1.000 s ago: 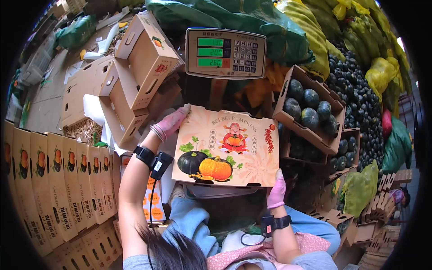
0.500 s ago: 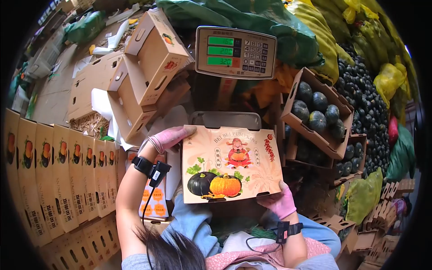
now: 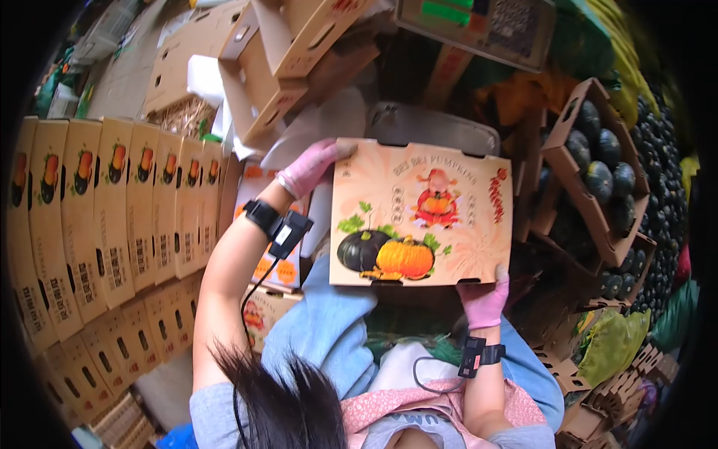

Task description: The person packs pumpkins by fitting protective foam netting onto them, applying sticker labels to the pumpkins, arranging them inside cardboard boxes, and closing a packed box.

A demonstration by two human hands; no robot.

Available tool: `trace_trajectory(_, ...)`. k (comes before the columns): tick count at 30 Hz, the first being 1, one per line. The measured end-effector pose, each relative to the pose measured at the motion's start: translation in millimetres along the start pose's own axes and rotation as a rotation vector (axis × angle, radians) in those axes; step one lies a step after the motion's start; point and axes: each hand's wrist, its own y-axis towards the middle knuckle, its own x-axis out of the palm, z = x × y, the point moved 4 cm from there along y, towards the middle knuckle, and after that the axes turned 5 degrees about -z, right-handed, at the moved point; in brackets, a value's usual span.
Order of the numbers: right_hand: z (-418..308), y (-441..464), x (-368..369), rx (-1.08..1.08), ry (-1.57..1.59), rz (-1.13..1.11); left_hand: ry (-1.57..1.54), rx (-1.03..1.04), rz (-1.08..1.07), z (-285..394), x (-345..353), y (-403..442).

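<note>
A cardboard pumpkin box [image 3: 464, 251], its lid printed with pumpkins and a red figure, is held up over my lap. My left hand [image 3: 310, 166], in a pink glove, grips its upper left corner. At the lower right corner my right hand [image 3: 485, 301], also gloved in pink, holds the near edge with the thumb at the front. The fingers under the box are hidden. Behind the box shows the platform of a scale [image 3: 437, 123], partly covered.
Printed boxes [image 3: 105, 217] stand in a row on the left. Open cartons [image 3: 262, 82] are stacked ahead. The scale's display [image 3: 475, 30] is at the top. Right of me are a carton [image 3: 576, 135] of dark green pumpkins [image 3: 600, 179] and a green mesh bag [image 3: 613, 337].
The view has swung left and down, so the scale display sits higher and is partly cut off. Both hands still hold the box, which appears slightly higher and further right in view.
</note>
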Motion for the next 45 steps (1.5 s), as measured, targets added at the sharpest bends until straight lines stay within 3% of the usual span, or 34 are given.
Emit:
trace_trajectory(4,8.6,6.3,-16.4,-0.039,-0.113,0.055,-0.227,0.106,0.035,-39.4,5.7,6.9)
trace_trajectory(5,6.6,8.0,-19.1,-0.043,-0.125,0.062,-0.232,0.062,-0.017,-42.8,4.0,8.9)
trace_trajectory(7,3.5,6.3,-35.6,0.075,-0.141,0.129,-0.099,0.21,0.139,-47.6,5.7,7.1)
trace_trajectory(8,-5.0,5.6,-50.6,0.106,-0.297,0.215,-0.016,0.256,0.263,-49.4,8.8,0.7)
trace_trajectory(9,-20.2,8.5,-63.4,0.159,-0.592,0.246,0.033,0.226,0.245,-55.2,11.2,-2.4)
trace_trajectory(10,-43.8,18.6,-76.0,0.082,-0.889,0.229,0.027,0.263,0.222,-53.1,22.2,-16.0)
trace_trajectory(12,-58.5,29.0,-54.7,-0.047,-1.144,0.26,0.062,0.218,0.151,-47.0,39.2,-43.3)
trace_trajectory(13,-59.4,27.0,-24.9,-0.083,-1.102,0.316,0.1,0.134,0.1,-47.5,42.7,-58.1)
trace_trajectory(14,-51.6,32.7,-17.7,-0.075,-0.983,0.293,0.086,-0.083,0.081,-45.8,39.0,-69.5)
trace_trajectory(15,-45.6,40.1,-20.2,-0.068,-0.859,0.282,0.04,-0.117,0.228,-66.2,23.9,-67.4)
trace_trajectory(16,-49.7,63.6,-64.0,-0.077,-0.943,0.144,0.189,-0.022,0.359,-70.9,14.1,-62.1)
trace_trajectory(17,-44.8,48.2,-36.1,-0.032,-0.923,0.221,0.344,0.082,0.476,-68.8,7.7,-58.2)
trace_trajectory(19,-41.6,42.0,-22.9,-0.018,-0.898,0.231,0.233,0.098,0.374,-76.9,3.8,-49.7)
trace_trajectory(21,-39.4,48.8,-44.6,0.084,-0.862,0.213,-0.018,-0.091,0.157,-69.0,22.1,-61.8)
trace_trajectory(23,-38.9,49.2,-45.1,0.158,-0.842,0.133,-0.015,-0.323,-0.104,-82.9,33.1,-66.2)
trace_trajectory(25,-36.1,48.7,-33.9,0.181,-0.806,-0.022,-0.027,-0.182,-0.109,-90.0,33.0,-63.4)
trace_trajectory(27,-44.2,59.5,-57.6,0.02,-0.822,0.059,-0.031,-0.052,-0.108,-81.2,29.7,-59.4)
trace_trajectory(29,-32.8,45.7,-23.0,-0.027,-0.566,0.026,-0.057,0.007,-0.106,-65.4,33.7,-64.5)
trace_trajectory(30,-42.1,54.5,-51.7,-0.09,-0.56,0.005,-0.096,0.0,-0.073,-60.1,31.6,-69.5)
trace_trajectory(31,-33.4,39.9,-17.9,-0.193,-0.443,0.043,-0.138,0.034,-0.07,-64.2,23.0,-69.4)
trace_trajectory(33,-44.2,33.6,-0.3,-0.335,-0.5,-0.033,-0.036,0.228,-0.006,-28.5,15.1,-93.3)
trace_trajectory(36,-47.0,26.2,57.8,-0.434,-0.64,-0.16,-0.048,0.156,0.08,-3.2,-8.5,-149.0)
trace_trajectory(38,-35.7,50.3,115.6,-0.343,-0.855,-0.437,-0.075,0.135,0.211,-18.6,-29.6,-200.5)
trace_trajectory(41,22.1,72.1,192.9,-0.199,-1.052,-0.661,-0.109,-0.018,0.384,-66.0,-38.0,-272.1)
trace_trajectory(45,107.7,63.9,220.3,0.068,-1.057,-0.979,-0.546,0.126,0.536,-131.5,-26.3,-337.4)
